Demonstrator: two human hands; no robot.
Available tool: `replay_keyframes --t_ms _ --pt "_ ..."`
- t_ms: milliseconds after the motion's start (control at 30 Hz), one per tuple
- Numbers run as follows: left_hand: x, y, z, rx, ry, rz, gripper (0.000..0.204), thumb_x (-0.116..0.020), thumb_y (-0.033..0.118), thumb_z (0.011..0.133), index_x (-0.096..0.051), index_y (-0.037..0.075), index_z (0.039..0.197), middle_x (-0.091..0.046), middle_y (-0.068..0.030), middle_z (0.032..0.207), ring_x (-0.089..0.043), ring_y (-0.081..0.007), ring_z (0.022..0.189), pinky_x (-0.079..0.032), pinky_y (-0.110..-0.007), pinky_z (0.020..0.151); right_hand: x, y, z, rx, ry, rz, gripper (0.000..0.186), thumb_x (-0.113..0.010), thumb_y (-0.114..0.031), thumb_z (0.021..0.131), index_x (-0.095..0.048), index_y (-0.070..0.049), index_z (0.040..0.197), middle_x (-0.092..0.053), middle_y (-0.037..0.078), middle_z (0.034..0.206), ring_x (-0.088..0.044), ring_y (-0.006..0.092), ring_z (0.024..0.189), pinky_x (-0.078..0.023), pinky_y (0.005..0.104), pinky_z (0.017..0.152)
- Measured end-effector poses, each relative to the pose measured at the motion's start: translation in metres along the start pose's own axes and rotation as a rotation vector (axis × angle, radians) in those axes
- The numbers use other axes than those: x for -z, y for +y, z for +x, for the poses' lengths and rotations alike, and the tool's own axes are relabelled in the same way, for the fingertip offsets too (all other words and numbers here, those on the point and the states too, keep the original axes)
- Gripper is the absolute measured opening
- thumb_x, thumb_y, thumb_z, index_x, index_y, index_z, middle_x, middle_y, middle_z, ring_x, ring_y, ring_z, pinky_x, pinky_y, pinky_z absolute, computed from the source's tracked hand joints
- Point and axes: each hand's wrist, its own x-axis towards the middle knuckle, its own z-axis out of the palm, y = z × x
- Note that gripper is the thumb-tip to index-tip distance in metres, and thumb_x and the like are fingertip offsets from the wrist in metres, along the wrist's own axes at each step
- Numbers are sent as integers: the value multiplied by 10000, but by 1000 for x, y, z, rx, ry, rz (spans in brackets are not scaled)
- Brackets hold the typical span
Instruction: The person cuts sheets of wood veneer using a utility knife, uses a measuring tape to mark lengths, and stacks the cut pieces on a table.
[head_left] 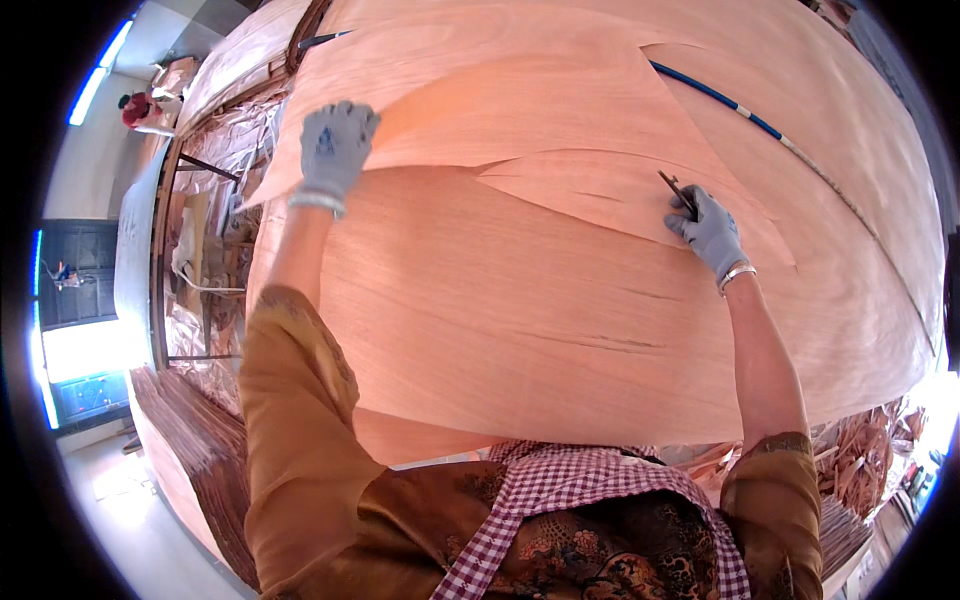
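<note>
My left hand, in a grey glove, is closed on the left part of a thin, pinkish wood veneer sheet. That sheet bulges up beside the hand, and its near edge runs across the sheet below. Beneath it spreads another veneer sheet with several dark splits in its grain. My right hand, gloved too, grips a slim dark hand tool whose exact kind I cannot make out. It hovers over or rests on a loose, pointed flap of veneer; contact is unclear.
A long blue and white rod lies across the far right of the veneer. Stacked veneer sheets stand at the lower left. Crumpled veneer scraps lie at the right. Beyond a metal frame, another person shows at the far left.
</note>
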Motion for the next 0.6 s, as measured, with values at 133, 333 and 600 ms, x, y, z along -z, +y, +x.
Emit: replay_keyframes --t_ms 133,333,600 --pt "20 -32 72 -89 201 24 210 -500 283 903 -617 109 902 -620 -65 830 -597 -284 794 -472 -418 705 0 -10 -4 -20 -1 -33 263 -704 -228 768 -591 -98 967 -650 52 895 -631 204 874 -461 327 746" --pt "44 15 118 -223 293 -162 664 -590 555 795 -475 146 1306 -515 -66 1303 -502 -274 1177 -402 -472 922 0 9 -1 8 78 22 266 -705 -222 753 -590 -87 952 -655 64 899 -628 235 880 -466 342 749" --pt "-42 23 49 -205 -311 138 273 -602 297 800 -618 180 1047 -642 -42 993 -575 -227 997 -410 -436 854 3 -8 -6 1 60 -75 254 -665 -255 771 -586 -97 954 -626 87 959 -613 283 910 -466 382 750"
